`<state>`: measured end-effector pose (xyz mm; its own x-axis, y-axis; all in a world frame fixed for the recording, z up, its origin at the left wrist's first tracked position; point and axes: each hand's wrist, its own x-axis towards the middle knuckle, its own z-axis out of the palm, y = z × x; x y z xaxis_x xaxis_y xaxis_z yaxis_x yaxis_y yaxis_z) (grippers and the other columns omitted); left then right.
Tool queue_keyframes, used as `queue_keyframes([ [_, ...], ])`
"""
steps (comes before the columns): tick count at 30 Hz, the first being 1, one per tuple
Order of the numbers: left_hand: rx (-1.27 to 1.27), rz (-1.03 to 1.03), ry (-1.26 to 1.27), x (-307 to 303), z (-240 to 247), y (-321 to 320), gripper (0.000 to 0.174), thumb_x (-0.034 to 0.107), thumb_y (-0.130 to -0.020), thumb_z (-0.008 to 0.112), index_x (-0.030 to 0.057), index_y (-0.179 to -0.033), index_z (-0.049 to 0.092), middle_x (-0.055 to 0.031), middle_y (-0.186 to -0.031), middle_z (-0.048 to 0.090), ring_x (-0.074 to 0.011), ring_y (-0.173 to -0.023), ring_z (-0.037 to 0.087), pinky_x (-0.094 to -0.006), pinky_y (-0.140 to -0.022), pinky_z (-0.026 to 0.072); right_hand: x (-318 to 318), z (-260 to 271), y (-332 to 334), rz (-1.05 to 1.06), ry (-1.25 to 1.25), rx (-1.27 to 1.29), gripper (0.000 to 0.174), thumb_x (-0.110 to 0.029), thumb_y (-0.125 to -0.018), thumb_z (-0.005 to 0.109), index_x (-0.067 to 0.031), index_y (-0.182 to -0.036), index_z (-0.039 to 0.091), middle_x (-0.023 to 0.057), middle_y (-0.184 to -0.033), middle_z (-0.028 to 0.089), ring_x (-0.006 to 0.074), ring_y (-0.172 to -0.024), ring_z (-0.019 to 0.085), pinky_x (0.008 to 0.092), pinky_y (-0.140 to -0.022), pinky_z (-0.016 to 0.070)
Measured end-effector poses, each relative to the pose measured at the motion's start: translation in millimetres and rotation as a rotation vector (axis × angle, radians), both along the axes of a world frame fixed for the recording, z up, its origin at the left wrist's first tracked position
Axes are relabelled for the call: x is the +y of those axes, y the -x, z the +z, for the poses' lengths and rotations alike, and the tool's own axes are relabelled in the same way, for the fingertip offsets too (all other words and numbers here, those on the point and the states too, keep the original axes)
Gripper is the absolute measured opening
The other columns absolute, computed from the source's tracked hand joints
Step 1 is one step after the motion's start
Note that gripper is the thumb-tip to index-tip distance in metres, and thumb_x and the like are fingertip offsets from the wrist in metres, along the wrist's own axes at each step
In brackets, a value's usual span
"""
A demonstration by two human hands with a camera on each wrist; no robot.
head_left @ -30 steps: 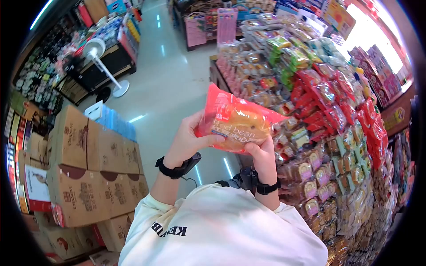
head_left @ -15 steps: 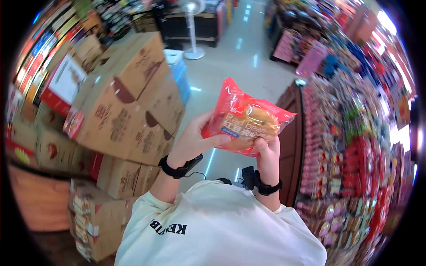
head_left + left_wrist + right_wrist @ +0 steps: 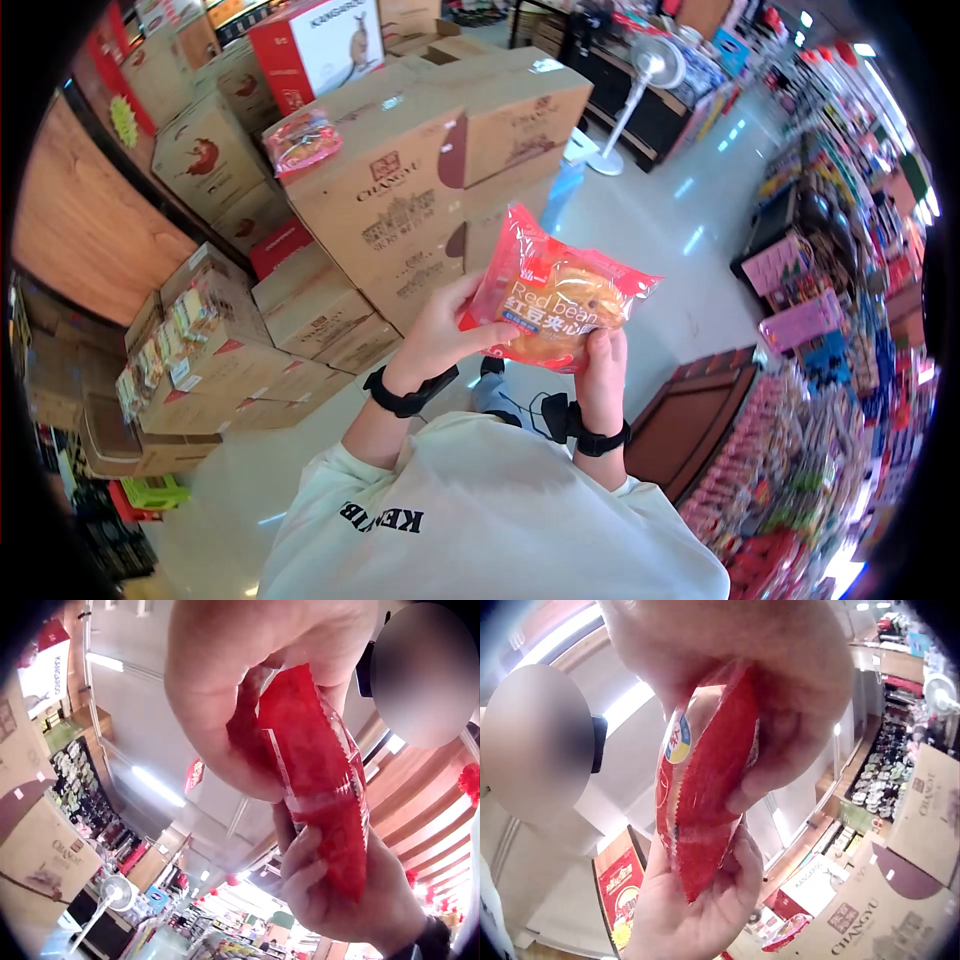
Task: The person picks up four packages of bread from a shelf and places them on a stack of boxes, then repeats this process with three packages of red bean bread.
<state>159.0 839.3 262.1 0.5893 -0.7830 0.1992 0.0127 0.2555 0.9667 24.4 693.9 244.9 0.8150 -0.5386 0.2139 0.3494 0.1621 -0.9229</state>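
A red-and-clear bag of red bean bread (image 3: pixel 560 300) is held up in front of the white shirt, its printed front facing the head camera. My left hand (image 3: pixel 443 335) grips its left side, thumb across the front. On the lower right edge, my right hand (image 3: pixel 604 378) pinches the bag with the thumb in front. From the left wrist, the sealed red edge of the bag (image 3: pixel 319 780) shows between both hands. The right wrist view shows a round blue-and-yellow label (image 3: pixel 679 740) on the wrapper and fingers curled behind it.
Stacked brown cartons (image 3: pixel 400 190) stand at the left, topped by a similar red bread bag (image 3: pixel 303 141) and a white-and-red Kangaroo box (image 3: pixel 325 50). A white fan (image 3: pixel 640 90) stands beyond. Right of me is a dark wooden display stand (image 3: pixel 690 420) heaped with packaged snacks (image 3: pixel 770 470).
The view has swung left, away from the snack display and towards the stacked cartons. Both hands keep holding the bread bag in nearly the same place before the body.
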Motion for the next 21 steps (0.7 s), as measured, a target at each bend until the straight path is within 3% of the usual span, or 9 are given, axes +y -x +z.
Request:
queue_keyframes([
  [6, -0.007, 0.090, 0.036, -15, 13, -37, 0.050, 0.012, -0.075, 0.073, -0.0021, -0.118, 0.052, -0.0046, -0.109, 0.059, -0.0094, -0.098, 0.053, -0.0268, -0.085, 0.0448, -34, 13, -70, 0.135, 0.027, -0.079, 0.061, -0.048, -0.088, 0.054, 0.0031, -0.121, 0.046, 0.0091, -0.113, 0.058, 0.0152, -0.100, 0.057, 0.0292, -0.085, 0.0452],
  [12, -0.049, 0.201, -0.056, -33, 18, -75, 0.046, 0.010, -0.077, 0.071, -0.0021, -0.118, 0.051, -0.0055, -0.110, 0.059, -0.0096, -0.096, 0.055, -0.0256, -0.084, 0.0454, -75, 26, -133, 0.309, 0.019, -0.008, 0.057, -0.042, -0.089, 0.055, 0.0036, -0.122, 0.045, 0.0104, -0.117, 0.056, 0.0162, -0.104, 0.055, 0.0305, -0.090, 0.0424],
  [14, -0.023, 0.259, -0.024, -42, 13, -85, 0.045, 0.009, -0.078, 0.070, -0.0023, -0.117, 0.051, -0.0057, -0.110, 0.059, -0.0096, -0.095, 0.055, -0.0254, -0.084, 0.0459, -81, 30, -149, 0.355, -0.032, -0.036, 0.057, -0.034, -0.087, 0.061, 0.0040, -0.126, 0.043, 0.0096, -0.118, 0.056, 0.0172, -0.108, 0.052, 0.0302, -0.094, 0.0398],
  [21, 0.173, 0.458, 0.073, -62, -3, -106, 0.035, 0.007, -0.086, 0.062, -0.0039, -0.117, 0.049, -0.0082, -0.108, 0.059, -0.0151, -0.097, 0.059, -0.0303, -0.082, 0.0520, -97, 21, -201, 0.468, -0.055, -0.051, 0.059, -0.018, -0.087, 0.057, 0.0013, -0.135, 0.030, 0.0111, -0.131, 0.044, 0.0180, -0.121, 0.042, 0.0309, -0.100, 0.0341],
])
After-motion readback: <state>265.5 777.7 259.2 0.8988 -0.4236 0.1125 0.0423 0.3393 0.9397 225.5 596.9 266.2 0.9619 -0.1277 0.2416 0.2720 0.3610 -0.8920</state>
